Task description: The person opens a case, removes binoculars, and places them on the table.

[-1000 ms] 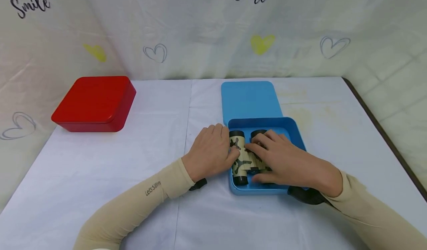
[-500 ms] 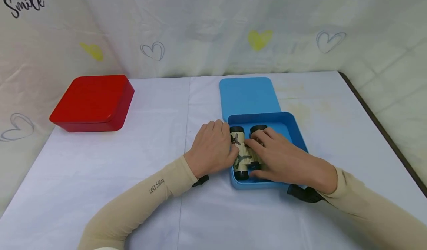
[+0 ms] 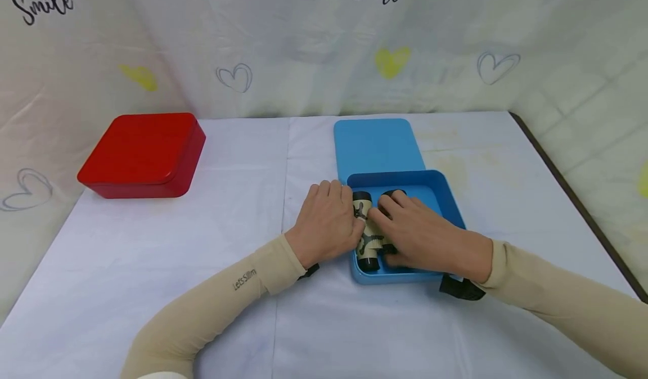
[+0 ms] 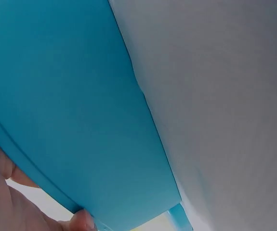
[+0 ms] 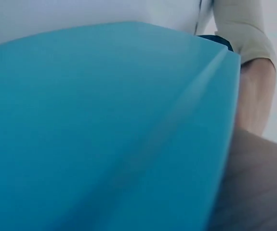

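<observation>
A pair of camouflage binoculars (image 3: 373, 238) with black ends lies inside the light blue box (image 3: 400, 278), against its left side. My right hand (image 3: 425, 235) bends its fingers over the right barrel and grips it, covering most of that half. At the box's left wall, my left hand (image 3: 328, 221) holds the rim, its thumb beside the left barrel. The left wrist view has the box's outer wall (image 4: 75, 101) close up, with fingertips (image 4: 82, 220) hooked over the rim. Only the box's wall (image 5: 109, 115) and part of the left arm (image 5: 255, 96) show in the right wrist view.
Flat behind the box lies its light blue lid (image 3: 379, 148). A closed red box (image 3: 136, 154) stands at the far left of the white-covered table (image 3: 243, 210). A printed curtain (image 3: 304, 41) hangs along the back edge.
My right hand's fingers have curled in closer around the right barrel, the thumb drawing inward. The left hand stays at the box's rim. The view has shifted slightly.
</observation>
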{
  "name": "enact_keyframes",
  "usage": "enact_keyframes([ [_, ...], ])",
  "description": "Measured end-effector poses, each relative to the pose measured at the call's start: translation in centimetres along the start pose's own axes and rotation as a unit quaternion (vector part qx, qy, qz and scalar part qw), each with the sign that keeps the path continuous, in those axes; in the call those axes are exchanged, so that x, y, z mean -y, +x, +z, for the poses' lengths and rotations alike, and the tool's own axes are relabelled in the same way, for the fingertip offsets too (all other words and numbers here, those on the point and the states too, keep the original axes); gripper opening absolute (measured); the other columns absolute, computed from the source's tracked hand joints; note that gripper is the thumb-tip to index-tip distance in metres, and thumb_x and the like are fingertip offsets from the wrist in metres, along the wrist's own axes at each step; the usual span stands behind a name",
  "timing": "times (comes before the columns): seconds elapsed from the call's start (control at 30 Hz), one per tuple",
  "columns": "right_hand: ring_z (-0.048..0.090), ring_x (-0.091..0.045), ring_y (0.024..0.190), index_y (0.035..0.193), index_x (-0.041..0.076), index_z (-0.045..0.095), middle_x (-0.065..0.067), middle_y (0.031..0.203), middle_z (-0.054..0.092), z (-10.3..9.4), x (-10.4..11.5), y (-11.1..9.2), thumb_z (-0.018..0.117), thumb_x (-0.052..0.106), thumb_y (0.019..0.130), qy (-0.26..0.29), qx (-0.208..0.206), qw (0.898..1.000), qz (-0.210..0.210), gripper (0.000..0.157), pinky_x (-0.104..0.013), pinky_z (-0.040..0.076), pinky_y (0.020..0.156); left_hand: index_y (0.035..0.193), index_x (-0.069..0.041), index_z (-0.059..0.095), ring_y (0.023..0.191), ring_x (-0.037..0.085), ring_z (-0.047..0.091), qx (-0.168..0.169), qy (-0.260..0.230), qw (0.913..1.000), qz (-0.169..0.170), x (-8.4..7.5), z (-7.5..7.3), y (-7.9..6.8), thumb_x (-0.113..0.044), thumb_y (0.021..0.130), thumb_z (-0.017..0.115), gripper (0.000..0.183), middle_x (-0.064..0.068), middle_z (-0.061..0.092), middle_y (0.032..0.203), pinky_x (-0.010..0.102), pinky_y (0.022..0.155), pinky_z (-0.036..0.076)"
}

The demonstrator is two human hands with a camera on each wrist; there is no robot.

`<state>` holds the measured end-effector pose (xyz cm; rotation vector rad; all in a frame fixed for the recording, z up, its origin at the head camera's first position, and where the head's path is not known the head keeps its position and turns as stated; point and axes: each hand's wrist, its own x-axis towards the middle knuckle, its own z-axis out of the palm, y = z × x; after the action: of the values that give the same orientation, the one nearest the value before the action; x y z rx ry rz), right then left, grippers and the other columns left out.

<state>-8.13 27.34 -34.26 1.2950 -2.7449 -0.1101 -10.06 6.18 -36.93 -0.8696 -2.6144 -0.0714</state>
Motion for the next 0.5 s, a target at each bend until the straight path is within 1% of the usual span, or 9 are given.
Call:
enact_keyframes([
  [0.1, 0.048, -0.024, 0.093, 0.116, 0.007, 0.053, -0.008, 0.102, 0.054, -0.09, 0.04, 0.18, 0.094, 0.046, 0.07, -0.009, -0.002, 1.0, -0.007, 0.073, -0.033, 0.043, 0.069, 0.075, -0.012, 0.046, 0.065, 0.017, 0.027, 0.001, 0.004, 1.0, 0.0, -0.02, -0.03, 0.04, -0.029, 0.093, 0.055, 0.026, 0.002, 0.041, 0.07, 0.029, 0.064, 0.018],
  [0.23, 0.049, -0.022, 0.088, 0.119, 0.009, 0.055, -0.006, 0.098, 0.055, -0.16, 0.23, 0.41, 0.095, 0.049, 0.067, 0.0, -0.002, 1.0, -0.008, 0.077, -0.033, 0.043, 0.067, 0.076, -0.012, 0.047, 0.065, 0.018, 0.034, 0.015, 0.0, 0.9999, -0.004, 0.02, -0.05, 0.13, -0.028, 0.095, 0.052, 0.025, 0.003, 0.042, 0.071, 0.03, 0.064, 0.021],
  [0.3, 0.048, -0.02, 0.086, 0.12, 0.01, 0.056, -0.005, 0.096, 0.055, -0.1, 0.35, 0.46, 0.096, 0.05, 0.066, 0.008, -0.005, 1.0, -0.006, 0.078, -0.032, 0.043, 0.066, 0.076, -0.012, 0.047, 0.065, 0.018, 0.035, 0.02, -0.001, 0.9998, -0.005, 0.03, -0.05, 0.15, -0.028, 0.095, 0.052, 0.025, 0.002, 0.042, 0.072, 0.03, 0.064, 0.021],
  [0.37, 0.047, -0.02, 0.084, 0.119, 0.01, 0.057, -0.005, 0.095, 0.055, 0.0, 0.45, 0.47, 0.097, 0.05, 0.064, 0.011, -0.011, 1.0, -0.005, 0.079, -0.032, 0.042, 0.065, 0.076, -0.013, 0.047, 0.065, 0.018, 0.035, 0.023, -0.003, 0.9997, -0.005, 0.02, -0.07, 0.12, -0.028, 0.095, 0.052, 0.025, 0.002, 0.042, 0.072, 0.029, 0.064, 0.021],
  [0.5, 0.047, -0.02, 0.084, 0.119, 0.01, 0.057, -0.005, 0.096, 0.055, 0.06, 0.57, 0.44, 0.098, 0.047, 0.062, 0.01, -0.018, 1.0, -0.005, 0.08, -0.033, 0.043, 0.069, 0.077, -0.013, 0.047, 0.065, 0.018, 0.034, 0.029, -0.003, 0.9996, -0.006, 0.0, -0.12, 0.05, -0.029, 0.096, 0.053, 0.026, 0.002, 0.043, 0.072, 0.029, 0.064, 0.02],
])
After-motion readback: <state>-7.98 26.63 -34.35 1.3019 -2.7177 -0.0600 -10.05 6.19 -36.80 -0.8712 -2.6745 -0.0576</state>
